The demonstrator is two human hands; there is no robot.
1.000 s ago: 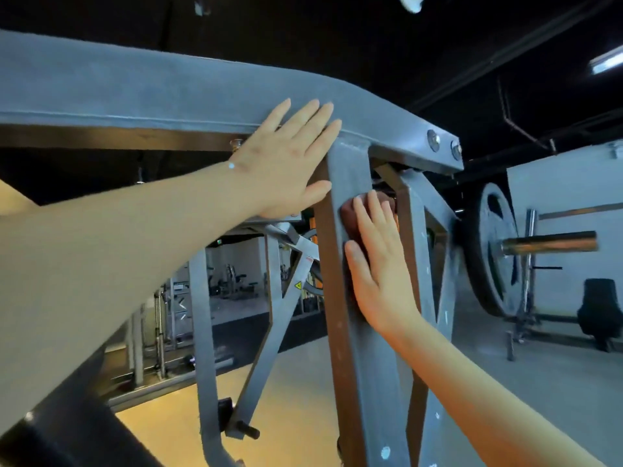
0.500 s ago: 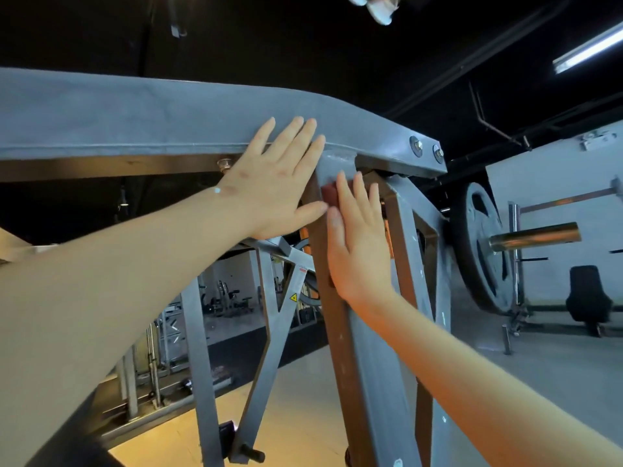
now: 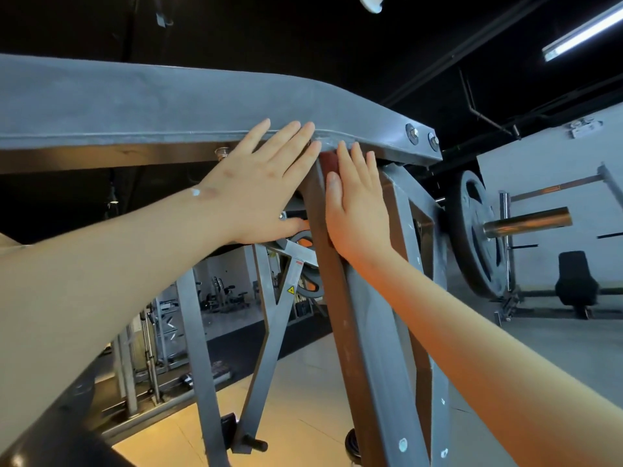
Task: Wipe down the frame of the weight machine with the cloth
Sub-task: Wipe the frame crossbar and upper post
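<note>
Right hand [image 3: 359, 210], fingers straight, presses the reddish cloth [image 3: 328, 162] flat against the upright [image 3: 374, 332] at its top joint. Left hand [image 3: 259, 187], flat and holding nothing, braces on the top beam [image 3: 168, 106]. The cloth has climbed the upright within the last second. Judged partway: beam and rear struts [image 3: 199, 348] remain.

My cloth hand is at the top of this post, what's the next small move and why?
Probably slide the right hand and cloth down the upright post: the cloth sits just under the top beam, with no post left above it, and the left hand braces flat against the beam.
</note>
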